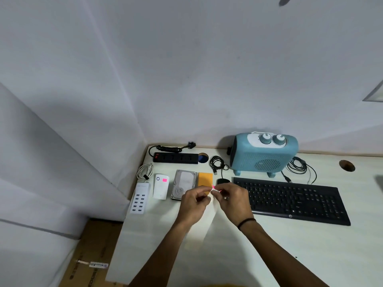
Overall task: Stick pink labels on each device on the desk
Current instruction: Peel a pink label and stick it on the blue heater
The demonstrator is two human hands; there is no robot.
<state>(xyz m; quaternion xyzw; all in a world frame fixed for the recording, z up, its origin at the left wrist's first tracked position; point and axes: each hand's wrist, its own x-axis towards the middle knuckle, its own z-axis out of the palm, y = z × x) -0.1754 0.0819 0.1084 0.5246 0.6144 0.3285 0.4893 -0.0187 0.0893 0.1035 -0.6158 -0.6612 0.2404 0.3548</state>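
Observation:
Both hands meet above the desk, in front of the hard drive [183,183] and the orange pad [205,179]. My left hand [193,201] pinches a pale backing strip [209,216] that hangs down from the fingers. My right hand [232,198] pinches a small pink label [213,187] at the strip's top end. One pink label [164,180] sits on the white power bank [161,186]. The white USB charging hub [139,198], black power strip [175,158], black mouse [222,181], black keyboard [294,199] and blue heater [264,154] show no pink label.
A coiled white cable [144,171] lies at the desk's left edge and black cables [216,163] lie beside the heater. Walls close in behind and to the left. A cardboard box [91,253] sits on the floor at lower left. Two round cable holes [346,165] pierce the desk.

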